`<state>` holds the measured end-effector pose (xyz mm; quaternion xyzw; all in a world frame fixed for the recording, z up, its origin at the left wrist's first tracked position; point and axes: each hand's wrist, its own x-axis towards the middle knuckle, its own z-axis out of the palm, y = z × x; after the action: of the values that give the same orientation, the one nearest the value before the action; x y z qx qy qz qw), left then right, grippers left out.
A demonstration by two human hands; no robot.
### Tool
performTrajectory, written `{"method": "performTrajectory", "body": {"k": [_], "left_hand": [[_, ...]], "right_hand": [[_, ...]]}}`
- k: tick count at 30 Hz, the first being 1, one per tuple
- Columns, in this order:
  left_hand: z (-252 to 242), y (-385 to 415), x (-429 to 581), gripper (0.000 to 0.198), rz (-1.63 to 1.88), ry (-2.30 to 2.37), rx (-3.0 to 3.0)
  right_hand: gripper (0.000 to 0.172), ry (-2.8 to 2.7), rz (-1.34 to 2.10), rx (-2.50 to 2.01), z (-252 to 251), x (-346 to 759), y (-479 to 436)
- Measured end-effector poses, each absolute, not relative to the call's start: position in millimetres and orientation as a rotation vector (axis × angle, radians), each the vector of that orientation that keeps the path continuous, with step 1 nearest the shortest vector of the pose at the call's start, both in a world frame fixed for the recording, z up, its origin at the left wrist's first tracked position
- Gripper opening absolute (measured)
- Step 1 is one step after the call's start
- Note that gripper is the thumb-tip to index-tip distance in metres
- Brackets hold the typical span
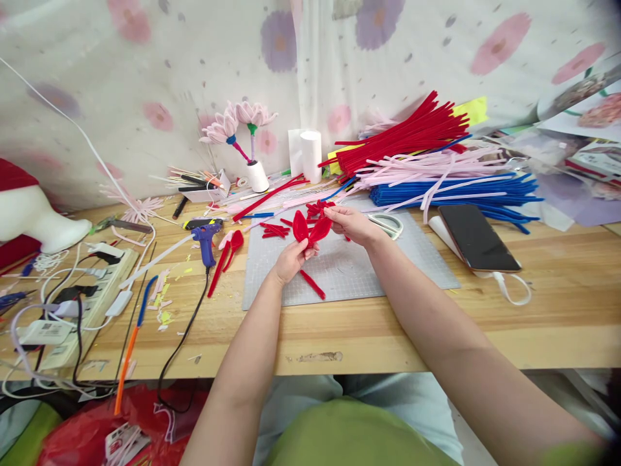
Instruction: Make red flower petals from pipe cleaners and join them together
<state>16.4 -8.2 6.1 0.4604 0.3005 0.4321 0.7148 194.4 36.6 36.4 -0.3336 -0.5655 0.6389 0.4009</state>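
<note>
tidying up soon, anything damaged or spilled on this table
Yes: the brown wooden tabletop has a rough patch near its front edge, breaking the smooth wood, and small yellow and pink scraps lie strewn by the blue plastic glue gun.

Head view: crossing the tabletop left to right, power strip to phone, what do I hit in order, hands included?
White power strip → blue glue gun → small white pot → left hand → right hand → phone.
</note>
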Motion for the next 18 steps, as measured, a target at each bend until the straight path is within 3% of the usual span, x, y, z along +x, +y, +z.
{"method": "performTrajectory", "body": {"k": [12,18], "left_hand": [[7.2,-12.1,18.2,0.041,0.917,0.795,1.106],[12.0,-15.2,21.3,0.048,0.721,0.866,1.301]], "right_hand": [[0.045,-1.510,1.375,-0.922,41.2,194.2,35.3],[0.034,-1.703,1.219,-0.960,48.5,182.4,30.9]]}}
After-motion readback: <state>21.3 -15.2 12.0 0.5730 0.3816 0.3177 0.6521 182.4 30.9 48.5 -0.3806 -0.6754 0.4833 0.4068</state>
